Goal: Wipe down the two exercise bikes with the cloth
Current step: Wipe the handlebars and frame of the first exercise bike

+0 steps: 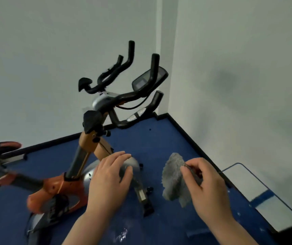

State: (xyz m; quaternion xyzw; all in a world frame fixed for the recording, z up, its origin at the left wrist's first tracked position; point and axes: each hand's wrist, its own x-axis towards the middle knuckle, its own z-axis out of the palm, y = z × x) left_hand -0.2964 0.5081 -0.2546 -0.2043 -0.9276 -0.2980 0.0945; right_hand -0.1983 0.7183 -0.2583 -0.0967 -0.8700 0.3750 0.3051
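An orange and black exercise bike [88, 144] stands on the blue floor with black handlebars [124, 68] and a tilted console screen [149, 77] near the room corner. A grey cloth [173, 175] hangs from my right hand [207, 184], which pinches its upper edge, to the right of the bike. My left hand [110, 179] hovers in front of the bike's silver flywheel [90, 174], fingers apart and slightly curled, holding nothing. At the far left edge, the red and black seat [2, 147] of a second bike shows.
White walls meet in a corner behind the handlebars, with a black skirting [191, 137] along the blue floor [159, 138]. A white panel with a blue stripe [258, 193] lies on the floor at the right. The bike's black front foot [147, 207] sits between my hands.
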